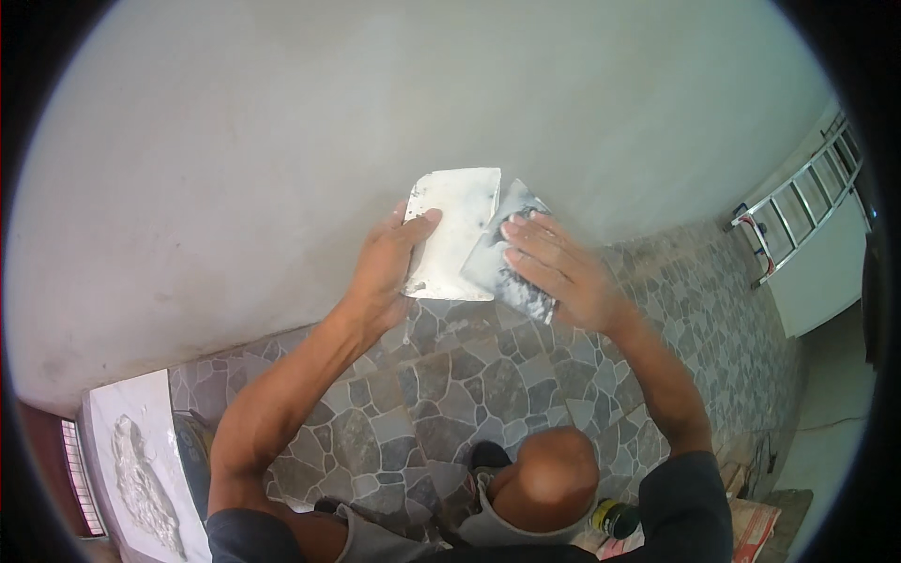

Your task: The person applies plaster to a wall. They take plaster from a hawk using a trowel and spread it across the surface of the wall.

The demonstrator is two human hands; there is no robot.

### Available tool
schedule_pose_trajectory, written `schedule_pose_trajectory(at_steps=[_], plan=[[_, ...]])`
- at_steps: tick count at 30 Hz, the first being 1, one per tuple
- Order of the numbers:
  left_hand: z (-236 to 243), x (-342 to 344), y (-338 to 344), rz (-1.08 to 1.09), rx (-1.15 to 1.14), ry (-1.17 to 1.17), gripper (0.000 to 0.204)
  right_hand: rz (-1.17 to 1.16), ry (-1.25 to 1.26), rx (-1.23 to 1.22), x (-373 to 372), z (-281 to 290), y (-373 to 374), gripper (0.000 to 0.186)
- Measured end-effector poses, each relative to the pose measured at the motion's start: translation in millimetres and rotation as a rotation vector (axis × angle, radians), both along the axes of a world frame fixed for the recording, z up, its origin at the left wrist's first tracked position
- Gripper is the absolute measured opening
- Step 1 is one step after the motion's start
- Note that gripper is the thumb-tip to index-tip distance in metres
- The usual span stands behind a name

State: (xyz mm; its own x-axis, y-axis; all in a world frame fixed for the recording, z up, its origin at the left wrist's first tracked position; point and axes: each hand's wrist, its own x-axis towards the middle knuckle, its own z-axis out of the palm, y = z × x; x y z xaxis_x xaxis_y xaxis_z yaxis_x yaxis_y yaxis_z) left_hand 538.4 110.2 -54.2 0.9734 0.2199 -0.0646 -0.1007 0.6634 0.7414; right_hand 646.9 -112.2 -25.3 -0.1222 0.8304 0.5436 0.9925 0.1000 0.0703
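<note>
My left hand grips a flat whitish putty blade by its left edge, held up in front of a pale grey wall. My right hand holds a second, smaller blade smeared with grey and white putty. Its edge lies against the face of the first blade, and the two overlap near the middle. Both hands are level with each other, close to the wall, just above the strip of stone-patterned tiles.
Grey stone-patterned tiles cover the wall's lower part. A white board with a heap of grey putty lies at lower left. An aluminium ladder leans at right. My bent knee and a small green-capped container are below.
</note>
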Motion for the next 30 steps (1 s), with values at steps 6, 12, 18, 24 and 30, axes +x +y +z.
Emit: schedule_pose_trajectory(at_steps=[6, 12, 18, 24, 30], plan=[[21.5, -6.2, 2.9, -0.021, 0.084, -0.033, 0.038, -0.397, 0.249, 0.005, 20.6, -12.7, -36.0, 0.040], [14.7, -3.3, 0.7, -0.027, 0.059, 0.026, 0.038, -0.509, 1.254, 0.291, -2.3, 13.8, -26.6, 0.030], [-6.4, 1.5, -6.0, -0.108, 0.046, 0.066, 0.039, -0.301, 1.854, 0.491, -1.8, 23.9, 15.5, 0.034], [-10.4, 5.3, -9.2, -0.137, 0.031, 0.013, 0.040, -0.320, 1.891, 0.284, 0.5, -1.3, 28.1, 0.035], [3.5, -7.5, 17.9, -0.055, 0.085, 0.028, 0.039, -0.468, 1.703, -0.046, -4.2, -1.9, -4.3, 0.036]])
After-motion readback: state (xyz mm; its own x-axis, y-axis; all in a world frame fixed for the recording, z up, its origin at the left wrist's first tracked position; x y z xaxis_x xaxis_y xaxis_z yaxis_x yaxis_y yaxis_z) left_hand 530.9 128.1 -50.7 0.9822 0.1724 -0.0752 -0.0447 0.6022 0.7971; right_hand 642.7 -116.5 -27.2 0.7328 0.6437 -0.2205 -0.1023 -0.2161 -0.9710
